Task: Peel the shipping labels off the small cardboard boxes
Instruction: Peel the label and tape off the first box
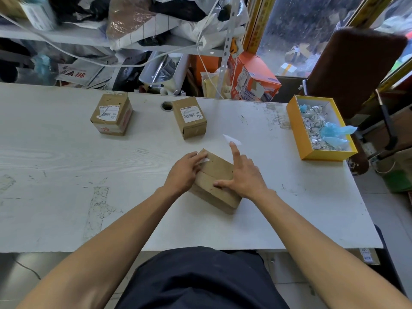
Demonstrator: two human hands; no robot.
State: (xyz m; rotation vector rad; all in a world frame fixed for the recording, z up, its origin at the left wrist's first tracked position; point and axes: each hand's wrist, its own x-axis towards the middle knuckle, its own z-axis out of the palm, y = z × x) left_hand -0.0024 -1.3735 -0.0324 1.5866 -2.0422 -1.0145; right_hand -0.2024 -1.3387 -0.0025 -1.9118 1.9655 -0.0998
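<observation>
A small cardboard box [217, 175] lies on the white table [66, 163] in front of me. My left hand [184, 171] rests on its left side, fingers over a white label scrap [204, 161] at the top corner. My right hand [243, 175] is spread over the box's right side, thumb lying on the top face, index finger pointing up. A white scrap of label [231, 139] shows blurred at that fingertip. Two more boxes stand further back, each bearing a shipping label: one at the left [112, 114], one in the middle [191, 118].
A yellow tray [296, 128] with several crumpled label scraps and blue plastic stands at the table's right edge. A cable hole [166, 106] opens near the back edge. Cluttered shelves, bags and an orange carton [252, 78] lie behind the table. A brown chair back [354, 70] stands at the right.
</observation>
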